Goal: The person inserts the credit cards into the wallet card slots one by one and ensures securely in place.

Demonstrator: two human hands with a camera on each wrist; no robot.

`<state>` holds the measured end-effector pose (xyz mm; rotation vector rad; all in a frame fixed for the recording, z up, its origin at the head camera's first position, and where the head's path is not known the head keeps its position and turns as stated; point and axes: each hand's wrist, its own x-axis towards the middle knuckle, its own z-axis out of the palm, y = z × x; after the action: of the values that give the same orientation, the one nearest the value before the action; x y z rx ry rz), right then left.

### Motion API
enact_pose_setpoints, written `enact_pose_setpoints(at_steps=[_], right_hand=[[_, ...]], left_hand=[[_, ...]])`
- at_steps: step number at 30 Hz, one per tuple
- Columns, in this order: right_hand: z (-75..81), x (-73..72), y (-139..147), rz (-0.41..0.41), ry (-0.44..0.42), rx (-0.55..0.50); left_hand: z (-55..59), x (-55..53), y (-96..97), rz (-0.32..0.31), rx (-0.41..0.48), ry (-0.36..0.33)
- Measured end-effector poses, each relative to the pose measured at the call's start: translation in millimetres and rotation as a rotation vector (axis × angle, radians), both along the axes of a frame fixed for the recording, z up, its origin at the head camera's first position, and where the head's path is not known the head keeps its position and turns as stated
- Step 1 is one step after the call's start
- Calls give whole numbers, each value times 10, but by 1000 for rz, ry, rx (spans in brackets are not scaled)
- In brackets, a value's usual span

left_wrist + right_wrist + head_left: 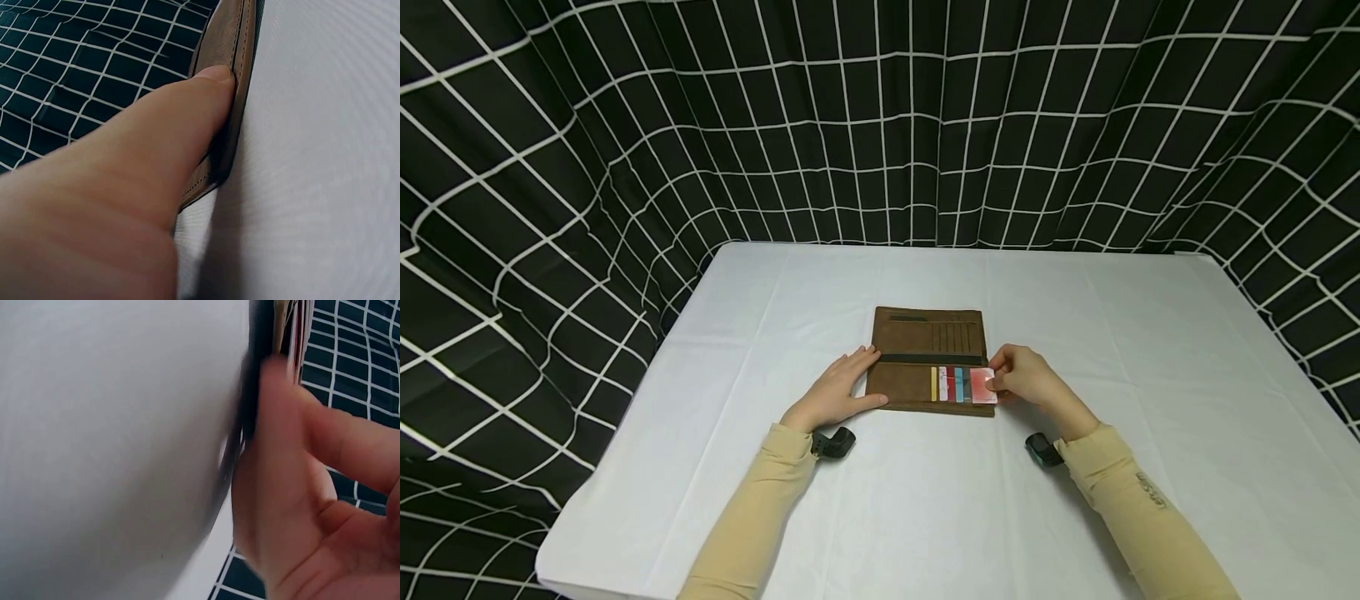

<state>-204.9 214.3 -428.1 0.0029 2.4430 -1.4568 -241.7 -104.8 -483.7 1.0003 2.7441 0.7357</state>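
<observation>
A brown leather wallet [904, 335] lies unfolded on the white table. Several colored cards [958, 383] stand in a row in the slots of its near half. The outermost is a pinkish-red card [981, 387] at the wallet's right edge. My right hand [1028, 379] pinches this card by its right side; in the right wrist view the thumb and fingers [284, 437] come together beside the card edges. My left hand [833, 390] rests at the wallet's left edge with fingers extended. Its thumb [200, 94] presses on the near left corner.
A white cloth [925, 500] covers the table. A dark strap [931, 358] runs across the wallet's middle, and card slots [955, 337] line its far half. Black curtains with a white grid [895, 125] hang behind and at both sides.
</observation>
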Motion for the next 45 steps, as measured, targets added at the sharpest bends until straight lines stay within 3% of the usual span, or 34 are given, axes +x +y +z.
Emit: enact_pose_setpoints(at_steps=[18, 45], right_hand=[[-11, -11, -21, -78, 27, 126], [6, -2, -84, -101, 49, 109]], left_hand=[[7, 16, -4, 2, -2, -2], [16, 18, 7, 2, -9, -13]])
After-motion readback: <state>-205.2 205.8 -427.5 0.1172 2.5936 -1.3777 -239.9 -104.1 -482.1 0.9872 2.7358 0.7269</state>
